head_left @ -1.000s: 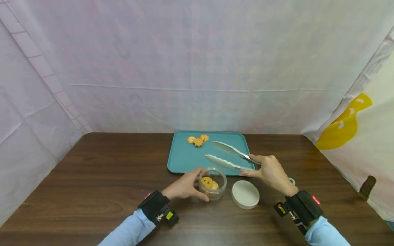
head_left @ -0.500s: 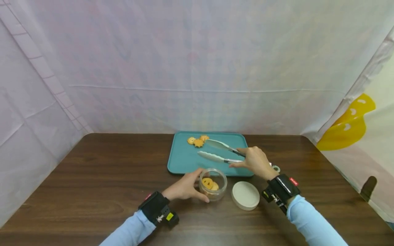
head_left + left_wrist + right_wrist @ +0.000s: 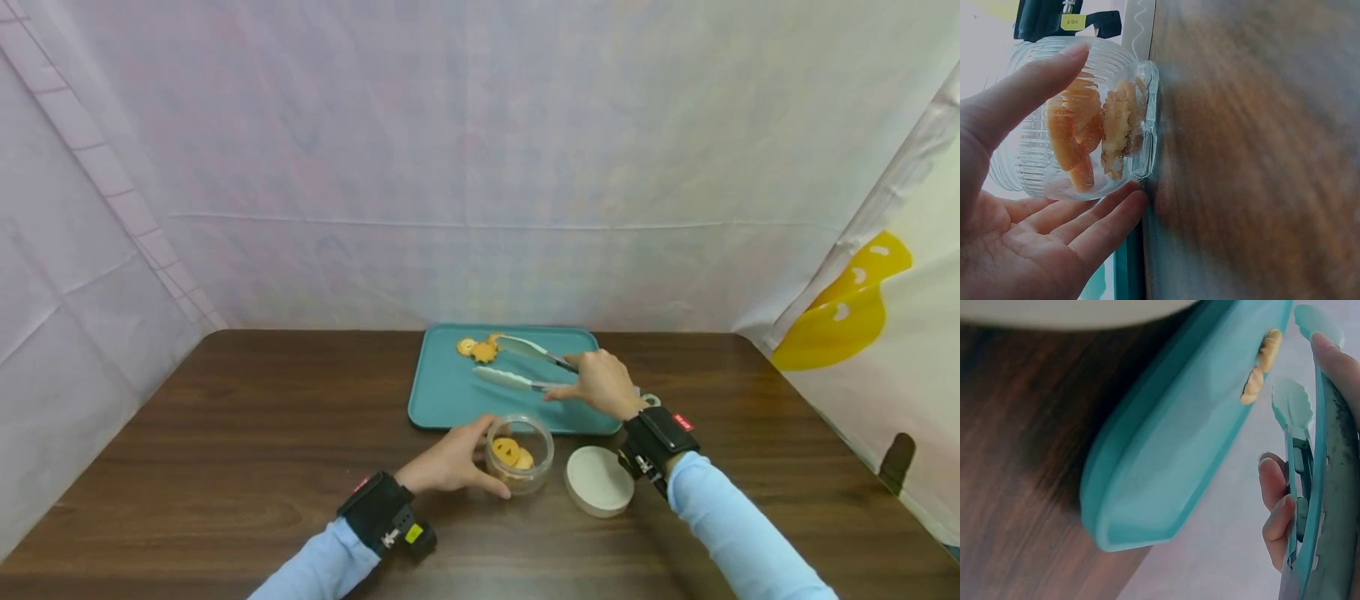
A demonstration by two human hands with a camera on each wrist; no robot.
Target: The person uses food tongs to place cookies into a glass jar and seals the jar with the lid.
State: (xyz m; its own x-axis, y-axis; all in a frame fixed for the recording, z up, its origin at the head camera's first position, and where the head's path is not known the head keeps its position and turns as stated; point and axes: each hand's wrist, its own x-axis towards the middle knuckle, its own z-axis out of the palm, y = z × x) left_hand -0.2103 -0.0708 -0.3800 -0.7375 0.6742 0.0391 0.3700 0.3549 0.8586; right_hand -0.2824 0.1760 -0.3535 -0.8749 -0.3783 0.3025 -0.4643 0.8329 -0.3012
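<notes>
My left hand (image 3: 453,458) holds a clear glass jar (image 3: 546,468) from its left side. In the left wrist view, the thumb lies along the ribbed jar wall (image 3: 1035,147) and the fingers are on the opposite side; several cookies (image 3: 1072,134) show inside. My right hand (image 3: 606,383) grips metal tongs (image 3: 504,378) with pale scalloped heads, spread apart above a teal tray (image 3: 442,400). The upper head overlaps the right side of a small cluster of cookies (image 3: 483,352) on the tray. Nothing is between the heads (image 3: 1292,403) in the right wrist view.
A white round lid (image 3: 600,481) lies on the dark wooden table (image 3: 247,433), right of the jar and below my right forearm. Behind the table hangs a pale cloth (image 3: 337,167), close to the tray's far edge.
My right hand has carried the spread tongs leftward and slightly away, from the tray's right side toward the cookies. The left hand and jar have stayed in place.
</notes>
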